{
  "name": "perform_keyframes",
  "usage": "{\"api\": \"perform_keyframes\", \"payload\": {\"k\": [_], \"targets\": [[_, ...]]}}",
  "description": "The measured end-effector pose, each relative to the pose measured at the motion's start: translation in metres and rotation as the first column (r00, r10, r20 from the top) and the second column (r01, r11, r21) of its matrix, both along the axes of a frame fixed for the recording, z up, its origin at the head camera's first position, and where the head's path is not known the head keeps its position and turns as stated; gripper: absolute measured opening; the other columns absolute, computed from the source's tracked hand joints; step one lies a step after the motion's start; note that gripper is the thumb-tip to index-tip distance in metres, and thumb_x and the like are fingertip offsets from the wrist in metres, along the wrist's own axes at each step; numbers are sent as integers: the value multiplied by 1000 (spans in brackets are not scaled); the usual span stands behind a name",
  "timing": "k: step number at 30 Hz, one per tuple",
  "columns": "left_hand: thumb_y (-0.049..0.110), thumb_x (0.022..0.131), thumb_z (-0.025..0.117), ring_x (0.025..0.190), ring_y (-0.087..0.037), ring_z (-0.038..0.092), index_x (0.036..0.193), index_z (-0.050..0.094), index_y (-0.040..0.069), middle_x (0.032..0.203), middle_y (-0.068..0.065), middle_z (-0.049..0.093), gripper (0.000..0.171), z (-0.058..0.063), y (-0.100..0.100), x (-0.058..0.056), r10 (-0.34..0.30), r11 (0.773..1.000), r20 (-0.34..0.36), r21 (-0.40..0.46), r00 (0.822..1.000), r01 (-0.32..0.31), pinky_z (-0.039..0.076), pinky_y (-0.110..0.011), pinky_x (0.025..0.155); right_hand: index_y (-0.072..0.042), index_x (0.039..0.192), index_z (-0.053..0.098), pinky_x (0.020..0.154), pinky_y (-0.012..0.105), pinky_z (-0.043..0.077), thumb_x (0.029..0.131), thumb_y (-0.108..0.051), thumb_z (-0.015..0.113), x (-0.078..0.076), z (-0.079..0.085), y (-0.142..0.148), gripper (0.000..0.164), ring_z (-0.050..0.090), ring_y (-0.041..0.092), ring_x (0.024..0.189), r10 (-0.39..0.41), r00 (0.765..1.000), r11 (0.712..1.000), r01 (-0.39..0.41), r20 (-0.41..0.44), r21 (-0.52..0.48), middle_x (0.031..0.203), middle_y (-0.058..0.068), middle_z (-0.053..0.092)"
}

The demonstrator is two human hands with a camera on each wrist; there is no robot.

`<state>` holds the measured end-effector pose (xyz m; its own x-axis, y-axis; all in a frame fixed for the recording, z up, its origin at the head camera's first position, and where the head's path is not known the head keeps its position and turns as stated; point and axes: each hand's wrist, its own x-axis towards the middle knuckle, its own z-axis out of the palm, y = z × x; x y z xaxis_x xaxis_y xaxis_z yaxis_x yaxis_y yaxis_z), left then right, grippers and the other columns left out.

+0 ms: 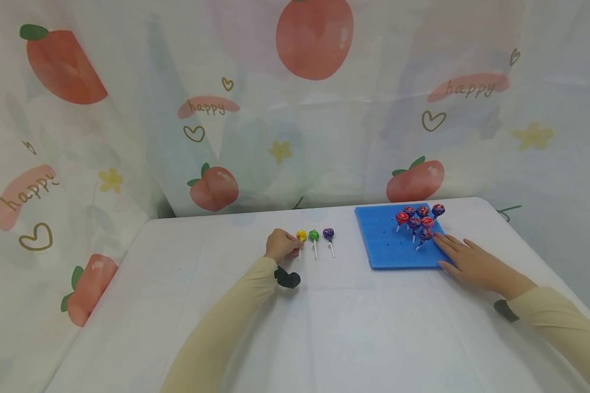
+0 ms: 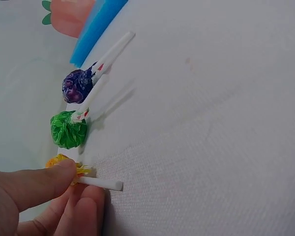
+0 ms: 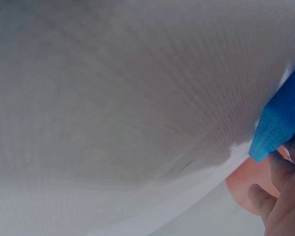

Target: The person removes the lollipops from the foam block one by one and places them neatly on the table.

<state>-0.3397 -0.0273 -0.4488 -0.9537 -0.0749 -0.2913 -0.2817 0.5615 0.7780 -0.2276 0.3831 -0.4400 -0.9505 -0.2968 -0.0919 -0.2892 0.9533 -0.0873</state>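
My left hand point(image 1: 280, 245) pinches a yellow-wrapped lollipop point(image 2: 101, 183) between thumb and fingers, just below its head. Beside it on the white table lie a green lollipop point(image 1: 313, 235) and a dark purple lollipop point(image 1: 328, 234), their sticks toward me. To the right is a blue foam board point(image 1: 383, 254) with small holes. Several red and purple lollipops point(image 1: 401, 218) stand in its right part, sticks down, some leaning. My right hand point(image 1: 477, 266) has its fingers extended against the board's right edge. In the right wrist view, fingers point(image 3: 280, 169) touch the board's side.
A white cloth covers the table point(image 1: 344, 333). Behind and to the left hangs a pale curtain point(image 1: 324, 125) printed with peaches, hearts and flowers. The board lies near the table's back edge.
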Motion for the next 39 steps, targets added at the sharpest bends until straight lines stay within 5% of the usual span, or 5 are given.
{"api": "perform_keyframes", "payload": {"k": [27,39], "targets": [[14,78,76,46,-7,55,90,69,0,72,-8,68,19,-3,2,2,-3,1000,-13,26,1000,3,48,-13,46,7,142,31,107,68,18,93,-42,51,0,-2,0,72,25,51,133,4,1000,1000,-4,-15,3,145,33,29],[19,83,71,57,-13,64,91,73,2,83,-11,73,18,18,-7,5,-27,1000,-100,-5,995,27,50,-15,52,6,143,29,107,68,16,93,-44,51,-1,0,-1,74,23,51,134,-10,1000,1000,10,3,8,147,33,27]]}}
